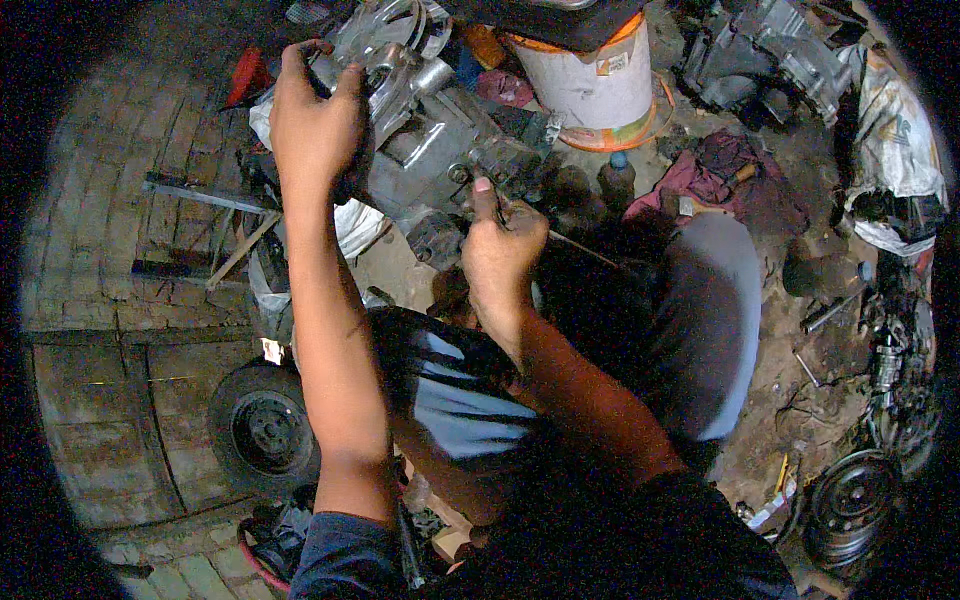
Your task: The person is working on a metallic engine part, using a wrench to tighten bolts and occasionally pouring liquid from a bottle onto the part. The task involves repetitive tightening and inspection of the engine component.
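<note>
A grey metal gearbox-like casing (432, 150) lies tilted in front of me, with a brighter silvery housing (395, 75) at its far end. My left hand (318, 135) is curled over the left side of that silvery part, thumb and forefinger bent around it; the other fingers are mostly hidden. Close to the casing's near right side, my right hand (507, 250) is closed around a thin metal rod-like tool (585, 248), whose shaft sticks out to the right. The thumb points up along the casing beside a bolt (459, 173). The tool's other end is hidden.
A white bucket (590, 90) with an orange rim stands beyond the casing. Dark red cloth (725, 180), a white sack (895, 150) and another metal casing (765, 60) lie to the right. A wheel (265, 425) is at left, a bare rim (850, 500) at lower right.
</note>
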The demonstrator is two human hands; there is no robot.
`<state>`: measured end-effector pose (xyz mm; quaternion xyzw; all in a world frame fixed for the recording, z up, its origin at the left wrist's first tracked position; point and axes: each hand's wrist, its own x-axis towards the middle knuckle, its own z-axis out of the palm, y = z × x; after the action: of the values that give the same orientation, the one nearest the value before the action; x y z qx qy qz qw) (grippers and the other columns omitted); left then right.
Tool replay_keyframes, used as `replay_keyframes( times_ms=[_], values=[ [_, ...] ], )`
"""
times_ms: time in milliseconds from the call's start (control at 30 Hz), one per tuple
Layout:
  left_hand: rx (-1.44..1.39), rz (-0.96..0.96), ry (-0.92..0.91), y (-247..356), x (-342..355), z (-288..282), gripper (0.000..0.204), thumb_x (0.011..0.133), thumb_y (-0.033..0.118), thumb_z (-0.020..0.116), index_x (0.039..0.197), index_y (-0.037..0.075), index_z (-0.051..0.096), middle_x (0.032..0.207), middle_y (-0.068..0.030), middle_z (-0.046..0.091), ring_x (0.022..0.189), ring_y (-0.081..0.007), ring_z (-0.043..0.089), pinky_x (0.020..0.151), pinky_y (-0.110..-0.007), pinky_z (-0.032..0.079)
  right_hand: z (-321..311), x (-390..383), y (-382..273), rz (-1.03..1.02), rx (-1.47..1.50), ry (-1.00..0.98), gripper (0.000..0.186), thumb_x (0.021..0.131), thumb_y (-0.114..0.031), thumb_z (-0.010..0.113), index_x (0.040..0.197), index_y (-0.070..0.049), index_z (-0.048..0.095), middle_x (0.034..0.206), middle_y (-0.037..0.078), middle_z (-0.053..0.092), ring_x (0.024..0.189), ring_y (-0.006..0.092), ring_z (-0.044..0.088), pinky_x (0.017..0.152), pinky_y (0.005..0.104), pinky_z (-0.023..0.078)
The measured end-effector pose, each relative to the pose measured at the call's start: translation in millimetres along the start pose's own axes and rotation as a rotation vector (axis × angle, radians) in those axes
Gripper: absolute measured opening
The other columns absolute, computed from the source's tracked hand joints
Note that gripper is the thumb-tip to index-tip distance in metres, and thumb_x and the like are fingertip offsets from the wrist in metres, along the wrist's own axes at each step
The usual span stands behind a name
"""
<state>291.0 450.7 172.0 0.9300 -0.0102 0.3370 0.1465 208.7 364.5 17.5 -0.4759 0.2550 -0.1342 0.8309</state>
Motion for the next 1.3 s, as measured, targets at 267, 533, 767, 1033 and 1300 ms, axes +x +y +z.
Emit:
replay_keyframes(
  times_ms=[267,533,767,1033,1300],
  values=[
    [0.017,-0.019,0.028,1.5,-5.6,-3.0,0.044,0.08,0.025,0.068,0.118,0.006,0.056,0.114,-0.0249,0.064,0.107,-0.0427,0.061,0.091,-0.046,0.047,-16.2,-7.6,-23.7,-0.044,-0.007,-0.231,0.023,0.093,-0.013,0.063,0.081,0.006,0.067,0.073,0.004,0.066,0.068,0.0127,0.056,0.066,0.0305,0.045],
    [0.036,-0.017,0.013,-1.4,-4.0,-0.7,0.044,0.08,0.026,0.068,0.118,0.006,0.056,0.116,-0.0249,0.063,0.109,-0.0431,0.06,0.092,-0.046,0.047,-13.6,-0.7,8.9,-0.025,-0.116,0.006,0.022,0.091,-0.01,0.063,0.08,0.008,0.068,0.072,0.007,0.068,0.065,0.0127,0.056,0.065,0.031,0.046],
    [0.042,0.017,0.039,-5.9,-0.8,0.9,0.045,0.079,0.027,0.067,0.118,0.007,0.056,0.112,-0.0242,0.064,0.105,-0.0426,0.061,0.09,-0.047,0.048,-16.8,0.8,17.5,-0.086,-0.152,-0.018,0.028,0.092,-0.015,0.063,0.077,0.009,0.066,0.067,0.008,0.066,0.062,0.0132,0.053,0.061,0.0337,0.044],
    [0.062,0.007,0.055,-4.2,-3.9,-1.5,0.045,0.079,0.027,0.066,0.118,0.008,0.056,0.111,-0.0243,0.063,0.105,-0.0425,0.06,0.091,-0.047,0.047,-19.7,2.2,11.8,-0.27,-0.278,-0.026,0.027,0.091,-0.02,0.065,0.08,0.005,0.066,0.079,0.013,0.07,0.07,0.0286,0.063,0.071,0.0392,0.048],
    [0.095,0.008,0.082,-0.9,-5.7,2.9,0.048,0.079,0.029,0.064,0.121,0.007,0.055,0.114,-0.0245,0.062,0.107,-0.0432,0.059,0.091,-0.048,0.047,-26.4,24.9,29.6,-0.059,-0.43,-0.095,0.037,0.093,-0.027,0.065,0.115,0.001,0.061,0.113,0.016,0.068,0.104,0.0296,0.063,0.095,0.0395,0.044]
  ],
)
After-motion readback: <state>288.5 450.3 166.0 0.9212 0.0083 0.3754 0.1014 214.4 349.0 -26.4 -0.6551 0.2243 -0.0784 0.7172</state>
